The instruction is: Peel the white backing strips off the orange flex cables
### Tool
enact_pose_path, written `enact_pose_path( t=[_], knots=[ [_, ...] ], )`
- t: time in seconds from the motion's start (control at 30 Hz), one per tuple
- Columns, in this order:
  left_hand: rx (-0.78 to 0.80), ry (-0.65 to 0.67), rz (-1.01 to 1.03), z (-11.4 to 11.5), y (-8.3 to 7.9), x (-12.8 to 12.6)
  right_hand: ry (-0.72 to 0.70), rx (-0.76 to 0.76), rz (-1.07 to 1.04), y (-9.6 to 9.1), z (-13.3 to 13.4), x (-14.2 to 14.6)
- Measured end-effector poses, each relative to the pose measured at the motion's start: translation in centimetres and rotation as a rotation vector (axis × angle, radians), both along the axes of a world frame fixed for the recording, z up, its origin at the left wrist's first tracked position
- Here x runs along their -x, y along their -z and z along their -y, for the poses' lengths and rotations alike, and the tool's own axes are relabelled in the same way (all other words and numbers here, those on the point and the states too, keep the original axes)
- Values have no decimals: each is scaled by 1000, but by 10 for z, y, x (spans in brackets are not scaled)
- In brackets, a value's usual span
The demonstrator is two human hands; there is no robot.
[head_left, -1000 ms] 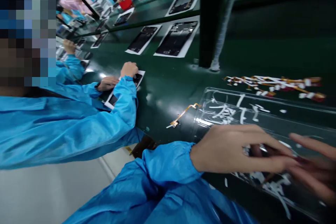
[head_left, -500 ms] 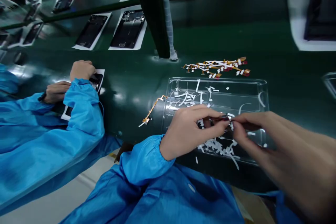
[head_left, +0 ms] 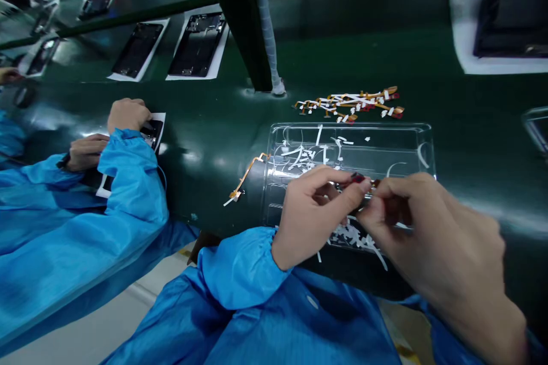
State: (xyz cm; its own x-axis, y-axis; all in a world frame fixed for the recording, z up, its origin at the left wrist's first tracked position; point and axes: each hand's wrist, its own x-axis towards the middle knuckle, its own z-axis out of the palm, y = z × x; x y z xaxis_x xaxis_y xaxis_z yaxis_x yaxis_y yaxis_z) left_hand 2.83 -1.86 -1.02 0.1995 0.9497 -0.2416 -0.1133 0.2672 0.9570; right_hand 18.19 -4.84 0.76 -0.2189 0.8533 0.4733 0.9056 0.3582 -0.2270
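My left hand (head_left: 319,211) pinches a small flex cable with a dark red end (head_left: 357,177) between thumb and fingers. Closed at the other side of the same piece is my right hand (head_left: 432,234), its thumb and forefinger together; most of the cable is hidden by the fingers. Both hands are above a clear plastic tray (head_left: 351,125) scattered with white paper strips (head_left: 355,238). A single orange flex cable (head_left: 246,175) lies to the left of the tray. Behind it sits a pile of orange flex cables (head_left: 351,105) with white strips and red ends.
A dark post (head_left: 240,23) rises from the green bench behind the tray. Black phone frames (head_left: 197,45) on white paper stand at the back left, and another frame (head_left: 514,8) at the back right. At left, a co-worker's hands (head_left: 128,114) handle a device.
My right hand has turned and moved slightly left, with its fingers more curled. The dark red end now shows above my left fingertips. The view has shifted a little.
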Motion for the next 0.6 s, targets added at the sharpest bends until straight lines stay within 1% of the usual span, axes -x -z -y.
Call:
enact_pose_path(
  t=[0.07,0.1,0.13,0.17,0.23,0.27,0.33,0.47,0.6],
  knots=[
    [-137,-83,-88,3,0,0,-9,132,-161,-1,-2,-4],
    [-153,-77,-96,2,1,1,-21,187,-204,-3,-2,-6],
    [-124,-34,-75,1,1,3,-40,214,-219,-5,-1,-9],
    [-63,32,-32,-1,1,4,-67,219,-204,-7,0,-12],
    [82,172,86,-5,0,7,-108,151,-108,-10,3,-16],
    [135,214,138,-6,0,7,-115,97,-45,-11,4,-17],
    [179,219,192,-8,1,8,-132,9,55,-11,5,-19],
    [162,160,163,-8,5,9,-231,-22,143,-10,3,-17],
    [78,166,61,-10,5,13,-219,-75,220,-10,0,-13]
  ],
)
